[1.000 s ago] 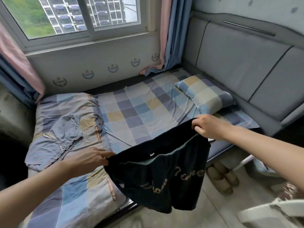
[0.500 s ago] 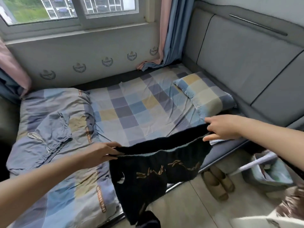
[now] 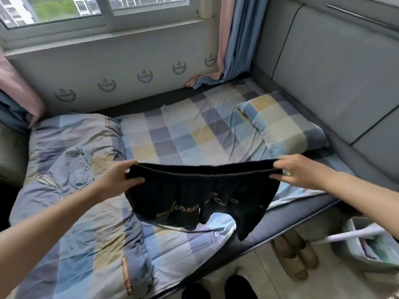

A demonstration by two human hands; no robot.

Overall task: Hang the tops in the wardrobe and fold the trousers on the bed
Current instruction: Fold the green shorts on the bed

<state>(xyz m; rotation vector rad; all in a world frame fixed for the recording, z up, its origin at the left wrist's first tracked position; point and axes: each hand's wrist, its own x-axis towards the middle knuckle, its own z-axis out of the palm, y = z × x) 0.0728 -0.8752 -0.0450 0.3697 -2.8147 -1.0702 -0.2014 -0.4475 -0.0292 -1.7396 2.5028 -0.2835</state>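
Over the near edge of the bed (image 3: 194, 134) — dark shorts (image 3: 200, 197) stretched by the waistband, long axis left-to-right, left hand (image 3: 117, 180) and right hand (image 3: 299, 172) each pinching one end, legs dangling toward the body — ready for laying flat.

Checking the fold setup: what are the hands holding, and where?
Both hands, left and right, grip the black shorts at opposite waistband ends.

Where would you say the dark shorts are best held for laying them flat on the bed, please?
Probably by the waistband, at its two ends, one hand coming in from each side. The dark shorts hang from that band, which is stretched straight between the left hand and the right hand, so the legs drop free below it. From there they could be lowered onto the checked sheet.
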